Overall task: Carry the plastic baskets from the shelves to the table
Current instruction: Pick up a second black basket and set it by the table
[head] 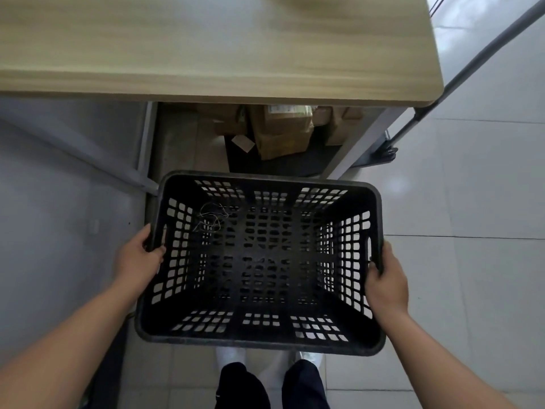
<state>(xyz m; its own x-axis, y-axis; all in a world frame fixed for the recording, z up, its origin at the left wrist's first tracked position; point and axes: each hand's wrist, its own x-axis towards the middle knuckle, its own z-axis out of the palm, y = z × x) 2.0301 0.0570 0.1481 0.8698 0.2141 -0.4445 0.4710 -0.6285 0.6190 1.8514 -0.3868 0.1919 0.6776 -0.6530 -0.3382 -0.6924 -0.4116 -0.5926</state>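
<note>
A black plastic basket with perforated walls hangs in front of me, below the table's front edge and above the floor. My left hand grips its left rim at the handle slot. My right hand grips the right rim at the other slot. A small tangle of thin wire lies inside at the far left corner. The wooden table spans the top of the view, its near edge just beyond the basket.
Cardboard boxes sit on the floor under the table between its grey legs. A grey metal pole slants past the table's right corner. White floor tiles lie to the right. My legs and shoes show at the bottom.
</note>
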